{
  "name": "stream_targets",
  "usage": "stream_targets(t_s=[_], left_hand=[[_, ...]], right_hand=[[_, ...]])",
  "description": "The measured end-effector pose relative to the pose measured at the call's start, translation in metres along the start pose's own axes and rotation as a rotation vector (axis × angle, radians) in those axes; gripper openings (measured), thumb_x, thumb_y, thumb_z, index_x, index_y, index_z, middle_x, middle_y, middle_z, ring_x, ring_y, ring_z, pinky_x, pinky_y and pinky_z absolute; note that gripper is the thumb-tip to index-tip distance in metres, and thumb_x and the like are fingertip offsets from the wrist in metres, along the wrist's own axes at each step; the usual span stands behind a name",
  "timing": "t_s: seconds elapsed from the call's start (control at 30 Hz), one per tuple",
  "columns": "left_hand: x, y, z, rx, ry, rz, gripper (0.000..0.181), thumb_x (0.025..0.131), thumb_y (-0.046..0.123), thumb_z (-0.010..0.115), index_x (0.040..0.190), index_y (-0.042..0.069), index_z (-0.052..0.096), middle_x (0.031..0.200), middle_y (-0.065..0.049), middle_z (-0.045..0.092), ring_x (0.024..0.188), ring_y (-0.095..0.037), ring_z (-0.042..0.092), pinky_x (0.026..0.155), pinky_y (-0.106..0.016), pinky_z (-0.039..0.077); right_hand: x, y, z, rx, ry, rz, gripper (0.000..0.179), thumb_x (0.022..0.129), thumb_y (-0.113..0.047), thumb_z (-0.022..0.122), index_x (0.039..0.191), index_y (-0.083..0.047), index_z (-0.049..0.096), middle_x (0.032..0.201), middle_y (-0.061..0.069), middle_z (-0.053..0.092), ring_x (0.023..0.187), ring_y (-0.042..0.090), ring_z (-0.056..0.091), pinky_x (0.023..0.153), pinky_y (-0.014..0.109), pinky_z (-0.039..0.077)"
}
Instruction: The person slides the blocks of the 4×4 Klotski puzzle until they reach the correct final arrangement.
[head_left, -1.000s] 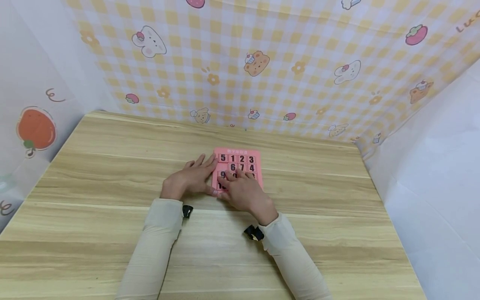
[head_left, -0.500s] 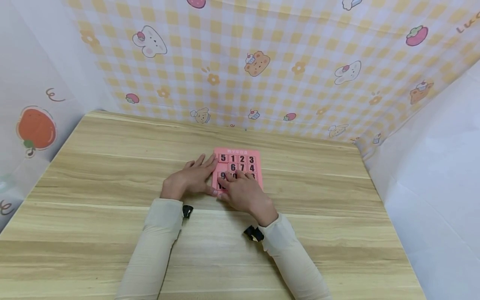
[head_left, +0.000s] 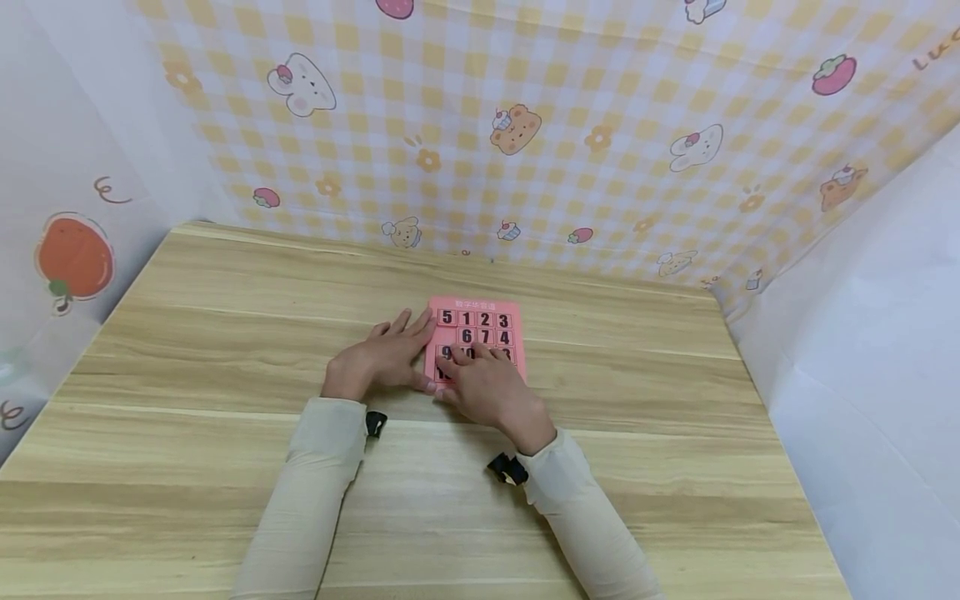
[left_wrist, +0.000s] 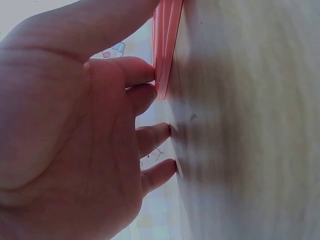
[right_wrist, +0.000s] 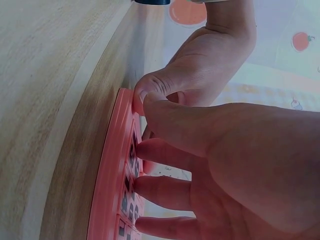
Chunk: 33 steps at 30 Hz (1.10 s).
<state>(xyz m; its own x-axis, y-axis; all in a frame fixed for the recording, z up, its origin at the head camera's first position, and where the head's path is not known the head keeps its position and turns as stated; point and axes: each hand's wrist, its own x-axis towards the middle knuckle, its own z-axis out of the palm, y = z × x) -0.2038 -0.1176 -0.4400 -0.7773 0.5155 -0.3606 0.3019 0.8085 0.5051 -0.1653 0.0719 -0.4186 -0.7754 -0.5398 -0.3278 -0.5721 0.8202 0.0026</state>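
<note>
On my bench point(head_left: 637, 375) lies the pink number puzzle point(head_left: 476, 337): left hand point(head_left: 382, 356) spread against its left edge, right hand point(head_left: 489, 385) resting straight fingers point(right_wrist: 162, 192) on lower tiles point(head_left: 446, 353), neither gripping; I judge tile-sliding in hand, next a nudge toward the gap point(head_left: 446, 336)

Looks bright in head view, with sheen on the tabletop point(head_left: 420, 492) toward six o'clock; dim in both wrist views.
</note>
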Motion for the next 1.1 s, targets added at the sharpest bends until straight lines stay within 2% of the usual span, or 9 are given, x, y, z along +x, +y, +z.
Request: stream_targets(t_s=[0.33, 0.47, 0.63, 0.83, 1.1], left_hand=[[-0.002, 0.000, -0.001, -0.001, 0.003, -0.003, 0.108, 0.084, 0.053, 0.071, 0.159, 0.008, 0.007, 0.167, -0.007, -0.006, 0.152, -0.036, -0.011, 0.123, -0.058, 0.001], [-0.004, 0.001, -0.001, 0.000, 0.004, -0.001, 0.108, 0.084, 0.056, 0.070, 0.159, 0.008, 0.008, 0.167, -0.007, -0.005, 0.152, -0.036, -0.010, 0.123, -0.057, 0.001], [-0.004, 0.001, -0.001, 0.002, 0.006, 0.007, 0.105, 0.086, 0.050, 0.071, 0.159, 0.007, 0.009, 0.167, -0.009, -0.004, 0.152, -0.038, -0.010, 0.123, -0.059, 0.001], [-0.004, 0.000, 0.000, -0.006, -0.008, 0.002, 0.104, 0.087, 0.048, 0.071, 0.159, 0.008, 0.007, 0.167, -0.007, -0.005, 0.152, -0.037, -0.010, 0.123, -0.057, 0.000], [-0.004, 0.000, 0.001, -0.016, -0.010, -0.016, 0.104, 0.086, 0.047, 0.072, 0.159, 0.008, 0.008, 0.167, -0.006, -0.005, 0.152, -0.036, -0.011, 0.123, -0.056, 0.000]], right_hand=[[0.000, 0.002, -0.002, 0.032, 0.024, -0.010, 0.059, 0.102, -0.054, 0.040, 0.153, -0.025, 0.040, 0.159, 0.002, 0.036, 0.148, 0.037, 0.028, 0.118, 0.057, 0.028], [0.000, 0.005, -0.002, 0.062, 0.046, 0.001, 0.060, 0.102, -0.055, 0.039, 0.154, -0.025, 0.038, 0.161, 0.001, 0.032, 0.150, 0.037, 0.022, 0.119, 0.057, 0.025], [0.005, 0.011, -0.003, 0.073, 0.059, 0.011, 0.065, 0.102, -0.051, 0.043, 0.158, -0.020, 0.028, 0.164, 0.004, 0.024, 0.152, 0.037, 0.015, 0.122, 0.055, 0.020], [0.016, 0.019, -0.007, 0.081, 0.039, 0.032, 0.063, 0.104, -0.046, 0.043, 0.159, -0.021, 0.025, 0.166, 0.006, 0.018, 0.152, 0.036, 0.013, 0.122, 0.056, 0.018], [0.028, 0.024, -0.015, 0.037, -0.001, 0.042, 0.056, 0.106, -0.039, 0.041, 0.158, -0.022, 0.027, 0.165, 0.005, 0.021, 0.152, 0.037, 0.014, 0.121, 0.056, 0.020]])
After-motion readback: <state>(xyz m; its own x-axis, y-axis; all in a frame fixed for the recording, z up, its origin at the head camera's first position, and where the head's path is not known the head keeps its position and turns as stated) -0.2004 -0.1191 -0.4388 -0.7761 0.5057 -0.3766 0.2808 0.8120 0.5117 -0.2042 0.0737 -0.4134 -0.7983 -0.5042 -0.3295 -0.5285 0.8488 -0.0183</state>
